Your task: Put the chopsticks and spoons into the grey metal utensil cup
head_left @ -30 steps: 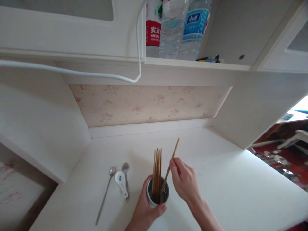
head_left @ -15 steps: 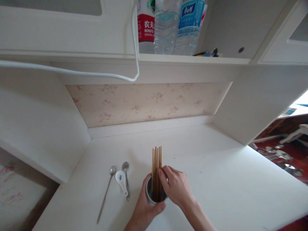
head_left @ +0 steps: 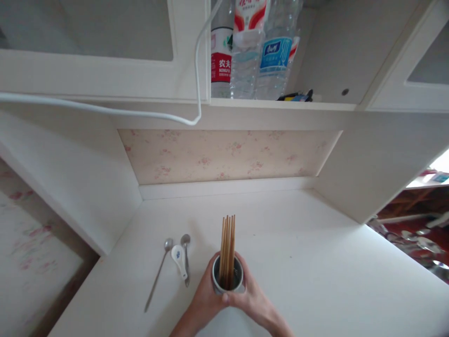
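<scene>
Edges: the white table (head_left: pixel 315 262) ends at a low back ledge (head_left: pixel 228 188); its right edge slants forward from the right side panel (head_left: pixel 368 159).
Room: the broadest stretch of tabletop lies right of the cup (head_left: pixel 239 271).
Grip: left hand (head_left: pixel 206 294) and right hand (head_left: pixel 250 297) both curl around the one cup at front centre, thumbs meeting on its near side; base contact is hidden.
Cup contents: about six chopsticks (head_left: pixel 227 248), upright, overlapping too much for a sure count.
Left of cup: three spoons, namely a long metal spoon (head_left: pixel 156 279), a white spoon (head_left: pixel 179 259) and a shorter metal spoon (head_left: pixel 186 257).
Overhead: at least three bottles (head_left: pixel 248 56) on a shelf (head_left: pixel 284 105); one white cable (head_left: pixel 147 113) hangs before the cabinet door (head_left: pixel 189 77).
</scene>
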`<move>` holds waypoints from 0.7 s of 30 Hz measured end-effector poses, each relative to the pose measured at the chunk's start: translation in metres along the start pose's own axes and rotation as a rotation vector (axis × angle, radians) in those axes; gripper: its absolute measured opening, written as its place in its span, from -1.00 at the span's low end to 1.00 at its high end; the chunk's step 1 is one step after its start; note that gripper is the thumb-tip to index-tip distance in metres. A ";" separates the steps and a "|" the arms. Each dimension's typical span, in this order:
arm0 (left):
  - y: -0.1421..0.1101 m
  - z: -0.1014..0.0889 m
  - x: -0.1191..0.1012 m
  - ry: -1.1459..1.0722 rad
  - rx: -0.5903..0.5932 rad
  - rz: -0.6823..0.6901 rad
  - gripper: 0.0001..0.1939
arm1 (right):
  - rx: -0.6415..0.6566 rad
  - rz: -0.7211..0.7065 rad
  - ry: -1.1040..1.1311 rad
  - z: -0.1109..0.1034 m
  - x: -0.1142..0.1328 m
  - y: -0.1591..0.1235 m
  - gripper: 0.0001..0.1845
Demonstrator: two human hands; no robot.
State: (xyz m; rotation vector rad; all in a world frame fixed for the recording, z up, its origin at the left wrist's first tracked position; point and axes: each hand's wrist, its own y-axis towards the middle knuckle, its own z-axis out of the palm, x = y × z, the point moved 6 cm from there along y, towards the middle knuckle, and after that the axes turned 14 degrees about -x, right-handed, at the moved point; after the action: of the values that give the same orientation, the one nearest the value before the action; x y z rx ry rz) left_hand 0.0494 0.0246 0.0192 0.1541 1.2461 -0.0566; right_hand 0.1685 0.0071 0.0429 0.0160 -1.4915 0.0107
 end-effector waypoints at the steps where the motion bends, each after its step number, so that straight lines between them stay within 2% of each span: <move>1: 0.000 0.000 0.000 0.029 0.003 0.010 0.11 | 0.003 -0.017 0.015 0.001 0.002 0.000 0.03; 5: -0.003 0.001 -0.013 0.170 0.063 0.027 0.02 | -0.040 -0.057 -0.021 -0.001 0.005 0.001 -0.10; 8: -0.005 -0.015 -0.034 0.380 0.017 0.088 -0.04 | -0.063 -0.100 -0.073 -0.002 0.005 0.000 -0.15; 11: -0.002 -0.052 -0.059 0.603 -0.074 0.109 -0.17 | -0.078 -0.132 -0.113 -0.002 -0.003 0.000 -0.15; 13: 0.007 -0.084 -0.074 0.720 -0.117 0.092 -0.45 | -0.108 -0.131 -0.144 -0.004 -0.014 0.002 -0.11; 15: 0.019 -0.123 -0.088 0.885 -0.264 0.090 -0.64 | -0.155 -0.126 -0.192 -0.007 -0.026 0.004 -0.05; 17: 0.030 -0.159 -0.096 1.113 -0.375 0.080 -0.69 | -0.188 -0.133 -0.224 -0.009 -0.036 0.007 -0.01; 19: 0.037 -0.183 -0.092 1.318 -0.362 0.014 -0.72 | -0.187 -0.142 -0.206 -0.009 -0.041 0.008 -0.01; 21: 0.037 -0.195 -0.078 1.450 -0.266 -0.077 -0.72 | -0.179 -0.133 -0.151 -0.008 -0.043 0.009 -0.02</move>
State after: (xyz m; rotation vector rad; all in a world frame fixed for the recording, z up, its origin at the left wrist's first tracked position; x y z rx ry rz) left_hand -0.1540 0.0866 0.0360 -0.1316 2.6857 0.1943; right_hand 0.1731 0.0164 -0.0004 -0.0295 -1.6351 -0.2359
